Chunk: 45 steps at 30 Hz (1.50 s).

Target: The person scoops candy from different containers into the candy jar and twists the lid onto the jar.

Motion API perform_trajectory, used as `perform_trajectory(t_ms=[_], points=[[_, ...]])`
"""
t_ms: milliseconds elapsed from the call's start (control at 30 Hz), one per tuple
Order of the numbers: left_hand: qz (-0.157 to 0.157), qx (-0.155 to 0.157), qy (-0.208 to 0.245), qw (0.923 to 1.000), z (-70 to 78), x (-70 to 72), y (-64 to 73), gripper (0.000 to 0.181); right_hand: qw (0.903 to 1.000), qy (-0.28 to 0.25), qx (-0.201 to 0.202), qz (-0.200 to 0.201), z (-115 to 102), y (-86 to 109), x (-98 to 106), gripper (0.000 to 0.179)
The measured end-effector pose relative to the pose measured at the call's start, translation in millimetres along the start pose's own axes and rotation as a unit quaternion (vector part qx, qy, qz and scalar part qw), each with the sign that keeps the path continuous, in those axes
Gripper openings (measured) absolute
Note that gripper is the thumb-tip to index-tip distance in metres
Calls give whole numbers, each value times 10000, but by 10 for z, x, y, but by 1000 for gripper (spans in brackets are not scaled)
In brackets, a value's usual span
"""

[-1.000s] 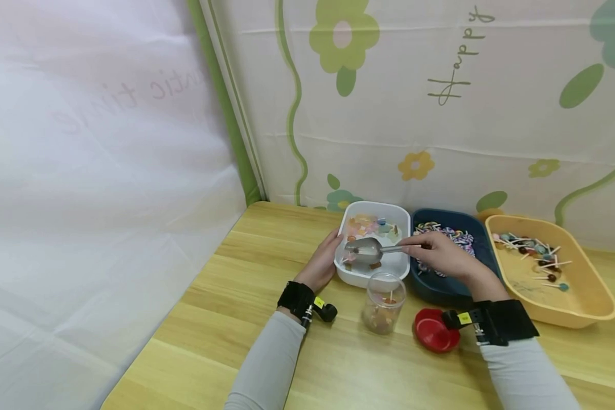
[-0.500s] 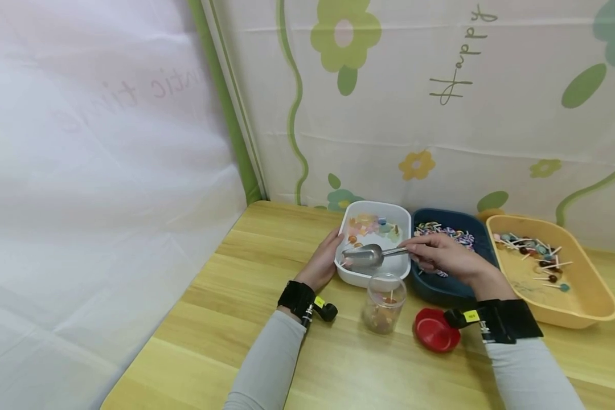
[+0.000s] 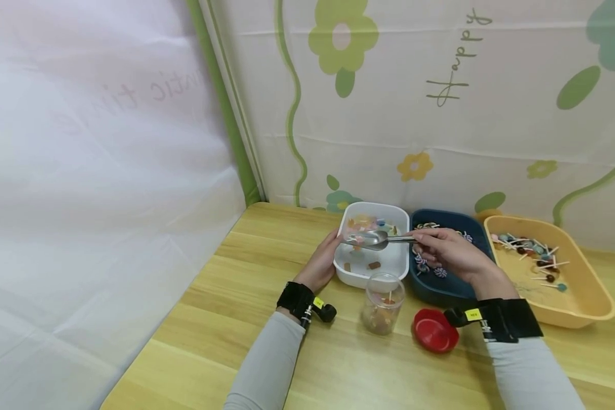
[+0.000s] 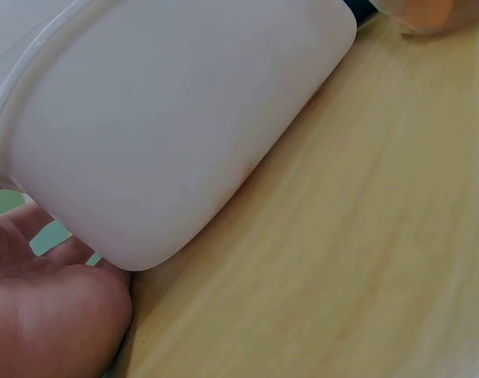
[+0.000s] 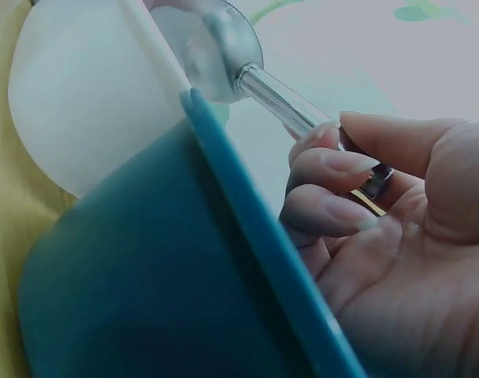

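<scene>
My right hand (image 3: 448,253) pinches the handle of a metal scoop (image 3: 373,241) between thumb and fingers; the right wrist view shows the scoop's shiny handle (image 5: 279,98). The scoop is level over a white bin (image 3: 359,280), with a few pale pink pieces in its bowl. Small translucent coloured candies (image 3: 366,224) lie at the far end of that bin, and a couple of brown pieces (image 3: 373,265) near the front. On the bin's left side, my left hand (image 3: 322,263) rests its fingers against the outer wall (image 4: 161,134).
Just in front stands a clear jar (image 3: 382,313) with candies inside, beside a red lid (image 3: 435,331). A navy bin (image 3: 435,293) of striped swirl candies adjoins the white one. Farther right is a yellow bin (image 3: 591,285) with several lollipops. A patterned curtain (image 3: 369,136) hangs behind.
The scoop has risen and moved toward the back of the white bin, carrying pieces in its bowl. My left hand stays against the bin.
</scene>
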<state>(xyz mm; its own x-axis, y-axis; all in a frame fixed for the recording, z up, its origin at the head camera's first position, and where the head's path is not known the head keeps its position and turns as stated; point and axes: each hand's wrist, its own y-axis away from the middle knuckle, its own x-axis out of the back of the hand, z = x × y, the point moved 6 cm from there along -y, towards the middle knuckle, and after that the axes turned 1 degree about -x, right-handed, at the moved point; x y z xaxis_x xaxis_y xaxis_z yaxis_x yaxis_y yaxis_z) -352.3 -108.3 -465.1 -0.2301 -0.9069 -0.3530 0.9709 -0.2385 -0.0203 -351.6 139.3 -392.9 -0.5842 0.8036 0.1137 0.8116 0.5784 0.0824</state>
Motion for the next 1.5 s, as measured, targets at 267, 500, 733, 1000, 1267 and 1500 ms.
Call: perform_trajectory(t_ms=[267, 500, 733, 1000, 1267, 1500], points=[[-340, -184, 259, 9989, 30, -42, 12, 42, 9991, -48, 330, 244, -74, 46, 64, 40], [-92, -53, -38, 9999, 9, -8, 11, 45, 9938, -833, 730, 66, -207, 164, 176, 36], [-94, -64, -53, 9999, -7, -14, 3, 47, 9833, -1370, 1152, -316, -472, 432, 322, 33], [-14, -77, -69, 9999, 0, -10, 4, 48, 9702, -921, 2037, -938, -831, 824, 383, 37], [99, 14, -26, 9999, -25, 5, -13, 47, 9616, 618, 2511, -920, -1051, 1123, 330, 35], [156, 23, -58, 9999, -20, 6, -17, 47, 9581, 1550, 2342, -571, -1148, 1197, 259, 33]])
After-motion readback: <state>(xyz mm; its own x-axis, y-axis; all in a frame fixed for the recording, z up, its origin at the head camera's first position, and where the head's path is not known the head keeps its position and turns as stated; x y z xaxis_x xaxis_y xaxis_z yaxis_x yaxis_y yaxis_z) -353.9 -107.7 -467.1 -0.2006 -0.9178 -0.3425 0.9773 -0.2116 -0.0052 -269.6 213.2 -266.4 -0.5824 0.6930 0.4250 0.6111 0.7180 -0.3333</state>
